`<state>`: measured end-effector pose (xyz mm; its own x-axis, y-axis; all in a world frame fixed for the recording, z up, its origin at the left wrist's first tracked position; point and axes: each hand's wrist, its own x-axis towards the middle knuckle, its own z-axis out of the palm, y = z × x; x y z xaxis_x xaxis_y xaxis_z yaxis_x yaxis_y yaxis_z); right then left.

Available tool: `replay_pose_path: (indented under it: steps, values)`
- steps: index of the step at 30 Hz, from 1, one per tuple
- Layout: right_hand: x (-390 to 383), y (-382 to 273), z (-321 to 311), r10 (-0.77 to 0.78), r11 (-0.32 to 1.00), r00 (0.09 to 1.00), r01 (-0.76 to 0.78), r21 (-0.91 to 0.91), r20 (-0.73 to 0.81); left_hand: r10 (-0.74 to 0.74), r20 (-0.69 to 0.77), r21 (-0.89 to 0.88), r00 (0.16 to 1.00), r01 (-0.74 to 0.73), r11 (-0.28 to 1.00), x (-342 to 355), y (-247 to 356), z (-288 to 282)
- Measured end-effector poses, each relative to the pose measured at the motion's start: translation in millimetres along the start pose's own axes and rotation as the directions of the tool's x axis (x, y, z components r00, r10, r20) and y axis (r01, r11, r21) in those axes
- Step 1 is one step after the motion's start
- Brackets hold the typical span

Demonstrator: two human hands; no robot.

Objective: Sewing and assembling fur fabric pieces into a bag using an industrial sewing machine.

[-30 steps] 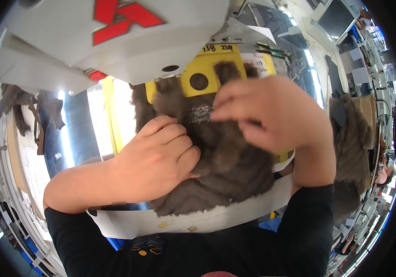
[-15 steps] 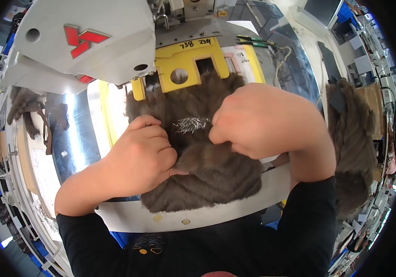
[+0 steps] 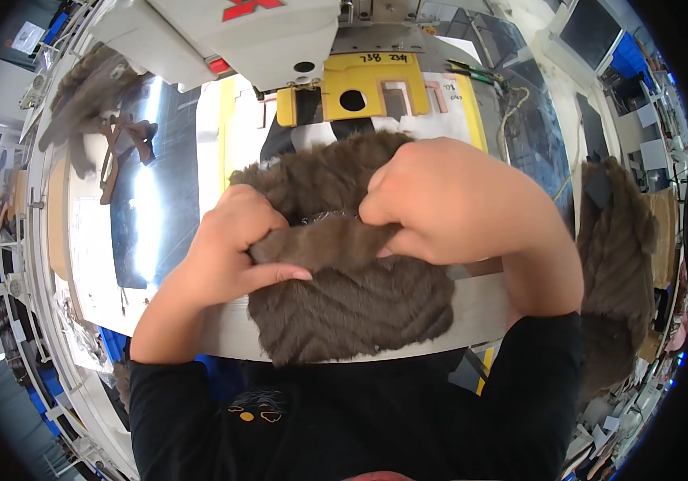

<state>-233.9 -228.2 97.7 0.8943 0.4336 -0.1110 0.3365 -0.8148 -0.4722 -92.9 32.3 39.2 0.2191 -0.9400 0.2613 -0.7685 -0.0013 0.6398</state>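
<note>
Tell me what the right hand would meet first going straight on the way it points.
The raised fold of brown fur that the right hand pinches; beyond it, probably the left hand, though depth is unclear.

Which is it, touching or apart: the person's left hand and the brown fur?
Touching: the head view shows the left hand pinching a raised fold of brown fur between its thumb and curled fingers.

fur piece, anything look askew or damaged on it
No visible damage, but the brown fur piece is bunched into a raised fold between left hand and right hand, while its near part lies flatter.
</note>
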Motion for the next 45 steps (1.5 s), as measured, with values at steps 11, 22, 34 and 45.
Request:
replay_pose_path:
  steps: [11,22,34,45]
  values:
    - [24,-14,17,0.081,0.953,0.995,-0.062,0.297,-0.051,0.078,-0.047,-0.33,0.996,-0.089,0.94,-7,-34,11]
    - [20,-2,1,0.089,0.929,0.987,-0.13,0.345,0.132,-0.097,0.041,-0.491,0.994,0.105,0.865,-5,-30,3]
    - [1,50,5,0.472,0.843,0.878,-0.423,0.333,-0.081,-0.379,-0.262,0.227,0.888,0.438,0.87,3,-31,4]
    - [-10,18,32,0.555,0.749,0.832,-0.51,0.424,0.02,-0.574,0.21,0.001,0.792,0.587,0.81,10,-4,-23]
